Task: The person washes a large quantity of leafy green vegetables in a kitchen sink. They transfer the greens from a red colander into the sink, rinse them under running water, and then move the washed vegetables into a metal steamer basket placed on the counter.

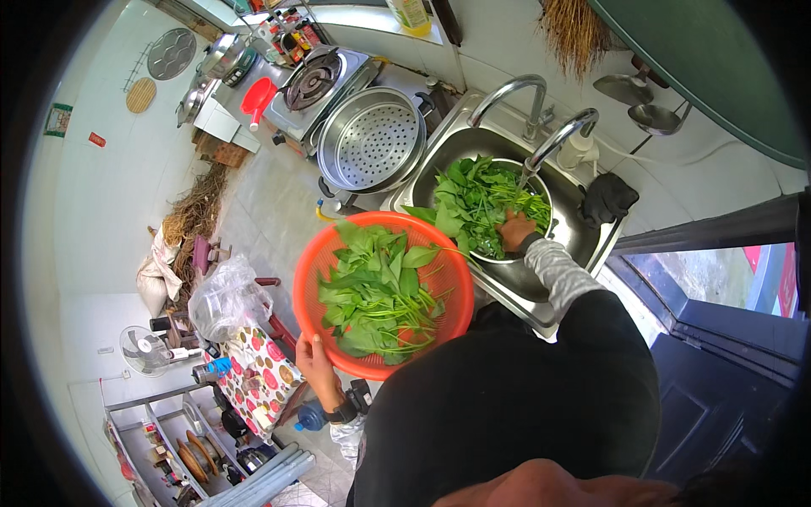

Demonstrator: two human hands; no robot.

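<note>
My left hand [317, 367] grips the near left rim of an orange plastic colander [305, 317]. Long-stemmed leafy greens [374, 291] lie in a heap inside it. On the right, my right hand [516, 231] reaches into a pile of similar greens [469, 203] in a round metal basin [546, 190]; its fingertips are hidden among the stems. The basin stands in a stainless steel sink [573, 234]. Directly over those greens is the spout of a curved chrome faucet [564, 133], and what looks like water runs from it. Some leaves overhang the basin's left rim, near the colander.
A second faucet [513, 89] rises behind the sink. A black cloth [608, 198] hangs at the sink's right rim. Left of the sink are a perforated steamer pot [374, 146], a gas stove [317, 82] and a red plastic dipper [258, 98]. A flower-patterned table [260, 380] stands lower left.
</note>
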